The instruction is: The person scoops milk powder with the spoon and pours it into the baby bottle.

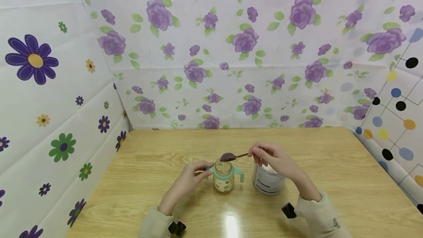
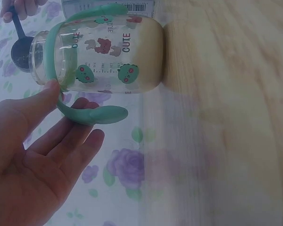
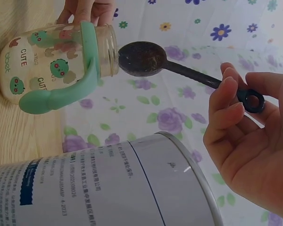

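Note:
A clear baby bottle (image 1: 223, 183) with a mint-green collar and two handles stands upright and uncapped on the table. My left hand (image 1: 195, 175) pinches its left handle (image 2: 92, 114) near the collar, thumb in front and fingers behind. The lower part of the bottle looks pale tan in the left wrist view. My right hand (image 1: 272, 157) pinches the handle of a dark measuring spoon (image 3: 142, 59) near its ringed end. The spoon's bowl lies right at the bottle's mouth (image 3: 112, 51); whether powder is in it I cannot tell. Below my right hand stands a white can (image 1: 268, 183).
The can, open at the top and printed with text, sits right of the bottle on the wooden table (image 1: 158, 150). Flowered cloth (image 1: 214, 47) hangs behind the table, with patterned cloth at both sides. Black wrist straps show on both forearms.

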`<move>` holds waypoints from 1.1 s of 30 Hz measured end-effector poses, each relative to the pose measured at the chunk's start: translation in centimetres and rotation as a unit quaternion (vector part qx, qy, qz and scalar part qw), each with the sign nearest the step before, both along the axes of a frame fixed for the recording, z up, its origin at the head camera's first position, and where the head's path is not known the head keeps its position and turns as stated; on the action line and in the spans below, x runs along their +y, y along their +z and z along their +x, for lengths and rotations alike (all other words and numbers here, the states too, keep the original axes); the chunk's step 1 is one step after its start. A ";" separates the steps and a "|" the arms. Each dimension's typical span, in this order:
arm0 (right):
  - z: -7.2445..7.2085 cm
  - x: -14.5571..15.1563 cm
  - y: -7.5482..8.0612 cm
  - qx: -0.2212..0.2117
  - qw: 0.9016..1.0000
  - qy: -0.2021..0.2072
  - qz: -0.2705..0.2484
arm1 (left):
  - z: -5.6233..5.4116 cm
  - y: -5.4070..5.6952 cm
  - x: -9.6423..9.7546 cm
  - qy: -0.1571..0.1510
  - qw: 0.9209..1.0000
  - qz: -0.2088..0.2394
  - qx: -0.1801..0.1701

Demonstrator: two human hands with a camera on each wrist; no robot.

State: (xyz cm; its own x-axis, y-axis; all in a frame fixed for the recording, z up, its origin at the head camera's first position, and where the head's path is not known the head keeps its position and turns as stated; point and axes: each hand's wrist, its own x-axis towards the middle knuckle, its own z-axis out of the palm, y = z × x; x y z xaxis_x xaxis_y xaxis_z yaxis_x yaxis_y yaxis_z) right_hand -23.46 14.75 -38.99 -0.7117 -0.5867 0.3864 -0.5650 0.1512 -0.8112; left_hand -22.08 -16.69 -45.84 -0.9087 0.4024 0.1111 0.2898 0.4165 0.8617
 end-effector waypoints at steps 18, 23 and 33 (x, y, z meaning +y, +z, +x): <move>-0.5 3.1 1.1 0.033 0.989 -0.088 -0.110 | 0.0 -0.1 0.0 0.000 1.000 0.000 0.001; -0.6 3.8 1.4 0.039 0.985 -0.119 -0.119 | -0.1 0.0 -0.1 0.000 1.000 0.002 0.002; -0.4 6.1 2.3 0.032 0.978 -0.179 -0.103 | -0.1 -0.1 -0.1 -0.004 1.000 0.003 0.008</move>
